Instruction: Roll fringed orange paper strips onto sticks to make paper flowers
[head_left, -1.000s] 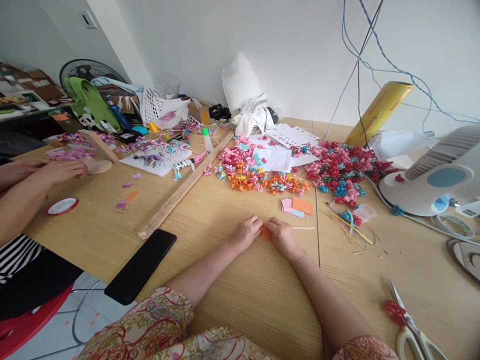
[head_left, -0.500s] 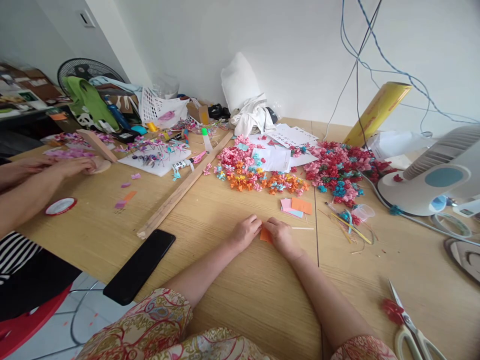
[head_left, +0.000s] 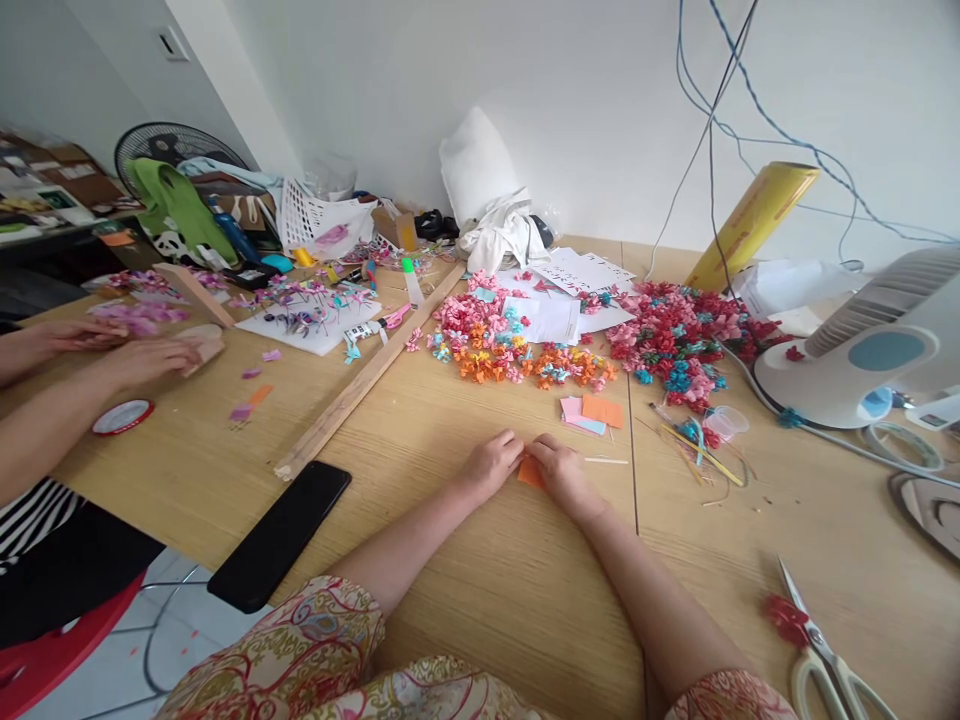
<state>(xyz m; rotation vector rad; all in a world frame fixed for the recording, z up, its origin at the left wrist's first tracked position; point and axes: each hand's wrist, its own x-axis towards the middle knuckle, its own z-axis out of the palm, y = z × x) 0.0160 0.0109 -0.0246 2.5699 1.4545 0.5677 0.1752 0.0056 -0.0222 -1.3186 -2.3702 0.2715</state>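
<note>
Fingertips nearly meeting in the head view, the right hand (head_left: 561, 470) pinches orange paper (head_left: 531, 475) on the table (head_left: 420, 435), its free end toward the near edge, long axis unclear; the left hand's (head_left: 489, 466) grip is hidden. Beside a co-worker's hand (head_left: 161, 358), more of a pale disc (head_left: 204, 347) shows than before.

A craft workroom, its wide wooden table (head_left: 405, 430) heaped with little flowers (head_left: 675, 335).
The heaps are pink, red, orange and blue, and around them lie scissors (head_left: 817, 640), a green-capped tube (head_left: 412, 286) and cut orange paper (head_left: 531, 473). A co-worker's hands (head_left: 169, 355) are at the same table, near a white board (head_left: 322, 342) strewn with purple bits (head_left: 304, 315). Cables (head_left: 711, 120) hang against the pale wall (head_left: 600, 120); from where I stand I can't tell whether it's a home or business premises.
</note>
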